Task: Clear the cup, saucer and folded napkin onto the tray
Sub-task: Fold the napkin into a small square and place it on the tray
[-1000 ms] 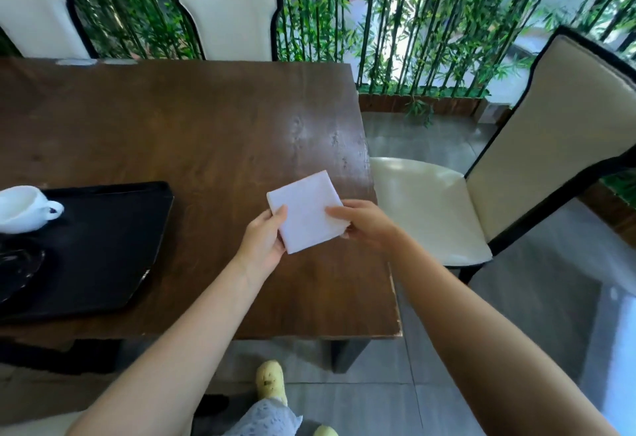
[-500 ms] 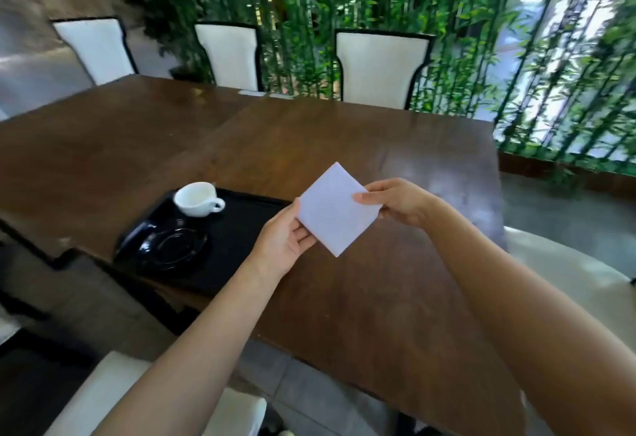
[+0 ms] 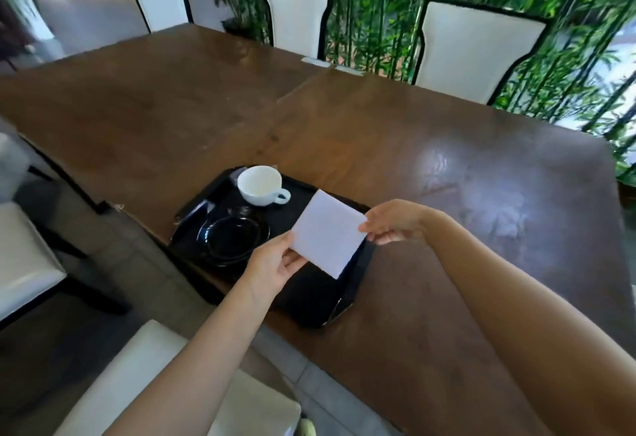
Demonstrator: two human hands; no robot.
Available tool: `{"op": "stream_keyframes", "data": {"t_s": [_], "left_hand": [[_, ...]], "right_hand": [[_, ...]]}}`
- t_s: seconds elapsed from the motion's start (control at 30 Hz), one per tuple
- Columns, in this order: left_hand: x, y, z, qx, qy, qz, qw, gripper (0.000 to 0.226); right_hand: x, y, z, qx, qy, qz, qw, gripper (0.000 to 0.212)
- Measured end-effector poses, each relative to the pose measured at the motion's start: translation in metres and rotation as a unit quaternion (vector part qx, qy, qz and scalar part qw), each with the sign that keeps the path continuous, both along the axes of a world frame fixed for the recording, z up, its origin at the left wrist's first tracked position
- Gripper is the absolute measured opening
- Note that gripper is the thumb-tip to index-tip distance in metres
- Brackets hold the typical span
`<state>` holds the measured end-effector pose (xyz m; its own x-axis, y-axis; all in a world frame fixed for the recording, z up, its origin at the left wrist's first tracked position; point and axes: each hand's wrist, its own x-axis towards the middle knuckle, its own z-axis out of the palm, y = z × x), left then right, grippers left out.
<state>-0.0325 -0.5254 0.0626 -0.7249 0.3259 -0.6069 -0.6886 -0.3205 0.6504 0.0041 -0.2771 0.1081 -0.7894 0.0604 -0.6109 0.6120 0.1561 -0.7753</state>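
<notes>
A white folded napkin (image 3: 327,233) hangs in the air above the right half of the black tray (image 3: 311,301). My left hand (image 3: 272,265) pinches its lower left corner and my right hand (image 3: 392,222) pinches its right corner. On the tray's far end stands an empty white cup (image 3: 260,185), handle pointing right. A glossy black saucer (image 3: 229,236) lies on the tray in front of the cup, just left of my left hand. The tray sits at the near edge of the dark wooden table (image 3: 378,146).
White chairs with black frames stand along the table's far side (image 3: 471,50) and at the left (image 3: 20,256); another white seat (image 3: 144,377) is right below me. A wall of green bamboo (image 3: 378,5) runs behind the far chairs.
My view has swung left, bringing the tray to the centre. Both hands have carried the napkin from the bare table at the right to above the tray.
</notes>
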Motion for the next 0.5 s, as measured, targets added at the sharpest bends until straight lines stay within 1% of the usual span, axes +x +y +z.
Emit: {"op": "stream_keyframes", "data": {"t_s": [0.13, 0.27, 0.33, 0.47, 0.5], "left_hand": [[-0.012, -0.015, -0.016, -0.027, 0.005, -0.004, 1.0, 0.018], [-0.012, -0.019, -0.029, -0.052, -0.019, 0.002, 0.998, 0.027], [-0.012, -0.019, -0.036, -0.057, -0.043, 0.008, 0.997, 0.029], [-0.016, -0.014, -0.044, -0.043, -0.095, 0.033, 0.994, 0.025], [-0.018, -0.012, -0.044, -0.04, -0.106, 0.04, 0.993, 0.022]], "right_hand": [[-0.02, -0.015, -0.028, -0.027, -0.04, -0.045, 0.998, 0.022], [-0.028, -0.024, -0.051, -0.022, -0.074, -0.067, 0.995, 0.025], [-0.032, -0.028, -0.057, -0.001, -0.082, -0.057, 0.995, 0.02], [-0.039, -0.034, -0.061, 0.052, -0.093, -0.017, 0.994, 0.003], [-0.041, -0.035, -0.061, 0.068, -0.096, -0.005, 0.993, 0.004]]}}
